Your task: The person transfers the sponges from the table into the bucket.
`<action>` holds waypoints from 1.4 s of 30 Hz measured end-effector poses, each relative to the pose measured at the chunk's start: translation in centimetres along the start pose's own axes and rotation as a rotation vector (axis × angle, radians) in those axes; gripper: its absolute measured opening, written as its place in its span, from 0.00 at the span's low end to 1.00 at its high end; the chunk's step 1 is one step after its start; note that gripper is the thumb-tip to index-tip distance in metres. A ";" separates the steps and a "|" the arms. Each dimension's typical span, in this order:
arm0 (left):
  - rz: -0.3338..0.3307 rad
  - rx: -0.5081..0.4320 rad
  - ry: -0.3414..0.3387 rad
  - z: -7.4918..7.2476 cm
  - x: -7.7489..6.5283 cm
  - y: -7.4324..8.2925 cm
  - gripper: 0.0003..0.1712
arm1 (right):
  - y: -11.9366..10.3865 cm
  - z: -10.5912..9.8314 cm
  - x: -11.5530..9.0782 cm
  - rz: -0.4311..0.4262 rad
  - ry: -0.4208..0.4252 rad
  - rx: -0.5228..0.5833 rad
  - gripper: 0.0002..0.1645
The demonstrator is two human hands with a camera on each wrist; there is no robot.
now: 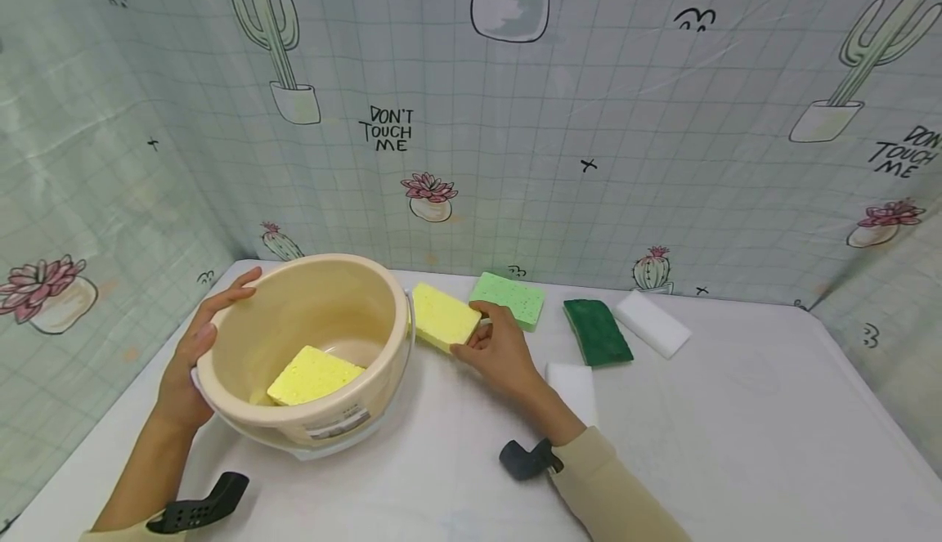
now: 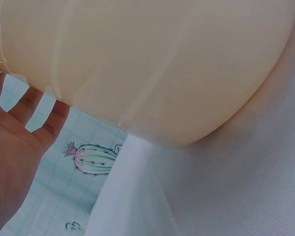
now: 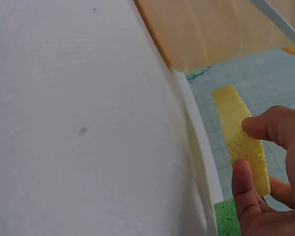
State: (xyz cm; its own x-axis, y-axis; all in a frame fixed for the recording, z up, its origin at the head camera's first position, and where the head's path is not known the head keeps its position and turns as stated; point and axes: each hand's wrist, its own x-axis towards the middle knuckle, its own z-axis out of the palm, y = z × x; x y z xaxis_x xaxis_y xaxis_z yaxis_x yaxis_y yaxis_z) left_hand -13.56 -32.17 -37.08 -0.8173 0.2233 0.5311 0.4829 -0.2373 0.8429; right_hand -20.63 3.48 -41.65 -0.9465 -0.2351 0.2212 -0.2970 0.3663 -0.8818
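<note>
My left hand [image 1: 184, 370] holds the side of a cream bucket [image 1: 309, 301], fingers spread along its wall near the rim. In the left wrist view some fingertips are hidden behind the bucket [image 2: 152, 64]. One yellow sponge [image 1: 312, 377] lies inside the bucket. To the right of the bucket, my right hand [image 1: 508, 354] pinches a second yellow sponge [image 1: 441, 315] by its right end. The right wrist view shows this sponge [image 3: 238, 132] off the table between thumb and fingers.
Behind the right hand lies a light green sponge [image 1: 508, 298]. Further right are a dark green scouring pad [image 1: 598, 332] and a white sponge [image 1: 652, 323]. Another white block [image 1: 574, 391] is partly covered by the right forearm. A patterned cloth [image 1: 515, 158] hangs behind the white table [image 1: 736, 411].
</note>
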 end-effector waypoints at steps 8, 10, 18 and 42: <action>-0.002 -0.003 0.006 0.1 0.1 0.0 0.29 | -1.9 -1.7 -0.2 0.029 0.043 0.034 0.41; -0.002 -0.004 0.009 0.1 0.1 0.1 0.29 | -2.4 -2.1 -0.2 0.029 0.052 0.029 0.41; -0.006 0.009 0.018 0.1 0.0 0.0 0.29 | -4.4 -3.3 -0.4 0.023 0.091 0.023 0.41; -0.017 0.034 0.034 0.2 0.0 0.3 0.28 | -11.9 -4.3 -0.1 -0.192 0.007 0.126 0.41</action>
State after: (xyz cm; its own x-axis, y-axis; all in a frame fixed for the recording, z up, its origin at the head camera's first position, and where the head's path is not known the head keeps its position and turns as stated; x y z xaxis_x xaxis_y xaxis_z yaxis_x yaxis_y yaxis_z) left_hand -13.32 -32.03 -36.79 -0.8354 0.1947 0.5141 0.4788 -0.2016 0.8544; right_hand -17.57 3.01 -29.39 -0.8749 -0.2831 0.3929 -0.4545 0.1996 -0.8681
